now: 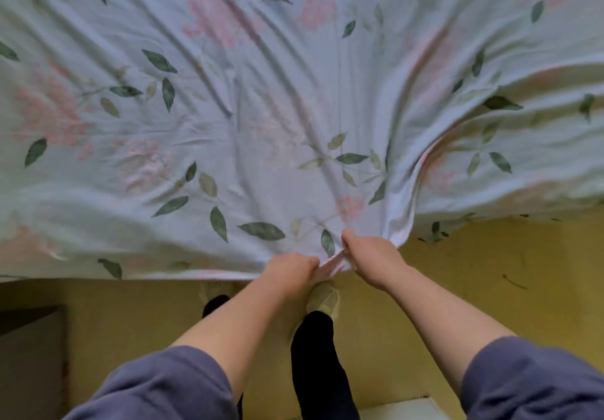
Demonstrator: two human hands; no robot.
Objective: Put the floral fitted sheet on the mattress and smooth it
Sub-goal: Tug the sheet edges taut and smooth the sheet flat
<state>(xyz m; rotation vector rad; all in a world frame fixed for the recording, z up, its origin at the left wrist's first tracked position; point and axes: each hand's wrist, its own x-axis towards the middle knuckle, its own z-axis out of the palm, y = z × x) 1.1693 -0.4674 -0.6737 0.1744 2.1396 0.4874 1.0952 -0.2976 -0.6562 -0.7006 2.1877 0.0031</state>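
The floral fitted sheet (248, 99), pale blue with pink flowers and green leaves, is spread across the whole upper part of the view and covers the mattress, which is hidden beneath it. Long creases fan out from its near edge. My left hand (289, 271) and my right hand (372, 261) grip that edge side by side, with a bunched strip of fabric pinched between them. To the right of my hands the sheet folds over and hangs in a deep pleat (402, 210).
Below the sheet's edge lies a yellowish floor (474, 289). My feet in pale slippers (322, 297) and dark trouser legs stand close to the bed. A grey piece of furniture (29, 354) sits at the lower left, a white surface (405, 410) at the bottom.
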